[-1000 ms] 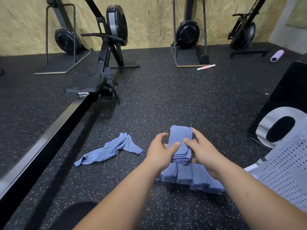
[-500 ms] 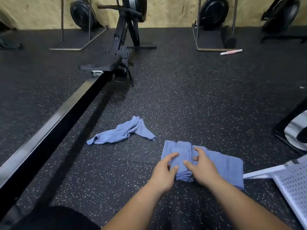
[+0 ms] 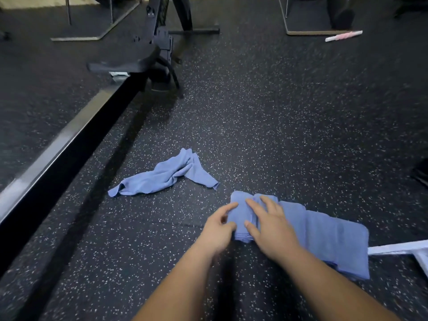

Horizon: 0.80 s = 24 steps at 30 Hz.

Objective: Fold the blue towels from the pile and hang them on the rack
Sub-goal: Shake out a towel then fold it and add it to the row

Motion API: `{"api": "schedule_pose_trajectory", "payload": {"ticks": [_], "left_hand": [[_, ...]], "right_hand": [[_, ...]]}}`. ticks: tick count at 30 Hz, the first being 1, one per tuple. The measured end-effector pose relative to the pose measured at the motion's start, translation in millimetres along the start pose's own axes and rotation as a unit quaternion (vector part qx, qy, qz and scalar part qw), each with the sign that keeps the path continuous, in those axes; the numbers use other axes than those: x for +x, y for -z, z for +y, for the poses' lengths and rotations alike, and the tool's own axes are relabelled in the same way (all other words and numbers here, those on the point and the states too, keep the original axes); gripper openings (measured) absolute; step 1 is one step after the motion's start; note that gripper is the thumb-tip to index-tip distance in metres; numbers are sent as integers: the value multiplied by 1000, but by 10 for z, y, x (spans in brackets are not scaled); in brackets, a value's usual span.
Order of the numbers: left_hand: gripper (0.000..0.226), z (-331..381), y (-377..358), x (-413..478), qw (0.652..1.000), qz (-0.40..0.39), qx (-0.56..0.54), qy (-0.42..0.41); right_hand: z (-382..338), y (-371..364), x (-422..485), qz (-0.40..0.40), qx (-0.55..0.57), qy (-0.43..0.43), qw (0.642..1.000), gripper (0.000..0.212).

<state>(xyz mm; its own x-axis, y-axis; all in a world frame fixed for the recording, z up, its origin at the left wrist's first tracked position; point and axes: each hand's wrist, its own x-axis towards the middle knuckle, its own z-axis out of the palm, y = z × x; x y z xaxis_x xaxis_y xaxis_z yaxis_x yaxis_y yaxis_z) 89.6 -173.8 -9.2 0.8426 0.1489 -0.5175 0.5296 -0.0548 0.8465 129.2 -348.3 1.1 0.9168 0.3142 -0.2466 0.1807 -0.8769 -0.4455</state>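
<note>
A row of folded blue towels point(image 3: 328, 237) lies on the dark speckled floor in front of me. The leftmost folded towel point(image 3: 240, 214) rests at the row's left end. My right hand point(image 3: 271, 225) lies flat on top of it with straight fingers. My left hand point(image 3: 218, 228) touches its left edge, fingers loosely curved, thumb and forefinger at the fabric. One crumpled blue towel point(image 3: 166, 174) lies loose on the floor further out to the left. A white rack point(image 3: 403, 250) shows only as a bar at the right edge.
A rowing machine's long black rail point(image 3: 64, 154) runs diagonally along the left, with its seat point(image 3: 118, 66) and frame beyond. Exercise machine bases stand at the back. A pink-and-white roller point(image 3: 344, 35) lies at the far right on the floor.
The folded towel that both hands held up a second ago now lies on the floor at the left end of the row. My view has tilted down and closer.
</note>
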Motion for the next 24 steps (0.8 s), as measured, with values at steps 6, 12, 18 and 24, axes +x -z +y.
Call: {"api": "schedule_pose_trajectory", "payload": {"ticks": [6,12,18,24], "left_hand": [[69,-78,-15,429,1000,-16,14,0],[73,-326,-102,672,993,-1,111,-37],[70,-473,-214,745,945,40,316,-71],[70,-519,-237,814,935,11,350,-64]], "right_hand": [[180,-263,368,10,-63,14,998,68],[345,-557,514,19,-154,23,988,79],[503,-771,522,21,-192,23,981,81],[578,-698,591,-12,-202,41,978,70]]}}
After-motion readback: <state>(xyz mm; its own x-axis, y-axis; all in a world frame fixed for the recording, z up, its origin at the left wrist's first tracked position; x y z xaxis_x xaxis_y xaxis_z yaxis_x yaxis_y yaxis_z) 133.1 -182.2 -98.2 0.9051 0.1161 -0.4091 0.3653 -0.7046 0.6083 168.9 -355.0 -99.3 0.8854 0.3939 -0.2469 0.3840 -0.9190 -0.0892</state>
